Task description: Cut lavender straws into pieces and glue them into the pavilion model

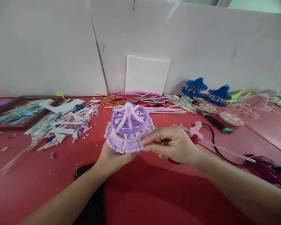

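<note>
A lilac and purple pavilion model [128,143] made of pipe cleaners is held up over the red table. Its upper roof is an open frame of spokes and rings, and a fringed lower roof flares out beneath. My left hand [112,157] grips it from below, with most of the fingers hidden behind the fringe. At the fringe's right edge, the thumb and forefinger of my right hand [172,143] are pinched together against it. Something small with yellow and dark red parts shows inside my right palm; I cannot make out what it is.
Pipe cleaners [140,98] lie along the wall, with white scraps [65,129] and a brown frame [25,125] to the left. Blue-roofed models [194,89], a black-handled tool [216,122] and a corded glue gun [267,170] sit right. A black phone [93,200] lies under my left forearm.
</note>
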Demonstrator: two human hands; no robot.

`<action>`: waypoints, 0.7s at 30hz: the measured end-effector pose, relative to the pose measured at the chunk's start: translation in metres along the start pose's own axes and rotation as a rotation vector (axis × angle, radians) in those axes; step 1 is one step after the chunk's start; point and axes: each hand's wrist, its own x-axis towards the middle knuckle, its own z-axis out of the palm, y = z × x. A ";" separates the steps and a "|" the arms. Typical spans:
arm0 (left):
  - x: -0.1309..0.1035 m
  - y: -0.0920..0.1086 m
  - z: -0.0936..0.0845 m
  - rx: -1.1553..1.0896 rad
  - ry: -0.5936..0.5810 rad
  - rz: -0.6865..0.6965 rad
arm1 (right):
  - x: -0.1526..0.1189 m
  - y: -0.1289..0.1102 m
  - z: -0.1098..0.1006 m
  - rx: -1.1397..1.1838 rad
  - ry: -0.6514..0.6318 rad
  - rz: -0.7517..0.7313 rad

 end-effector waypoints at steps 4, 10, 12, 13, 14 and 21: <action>-0.001 0.001 0.000 0.001 -0.018 0.000 | -0.001 0.001 0.003 0.016 -0.007 -0.075; -0.001 0.005 -0.001 -0.029 -0.028 -0.020 | -0.002 0.002 0.009 0.191 -0.010 0.056; -0.001 0.005 -0.001 -0.017 -0.017 -0.022 | -0.002 0.002 0.012 0.260 0.001 0.138; -0.001 0.005 -0.001 -0.008 -0.006 -0.028 | -0.002 0.001 0.014 0.287 0.012 0.184; 0.000 0.005 -0.001 0.002 0.006 -0.035 | -0.003 0.001 0.015 0.310 0.025 0.230; 0.000 0.008 0.000 -0.003 0.029 -0.071 | -0.001 -0.001 0.016 0.344 0.049 0.286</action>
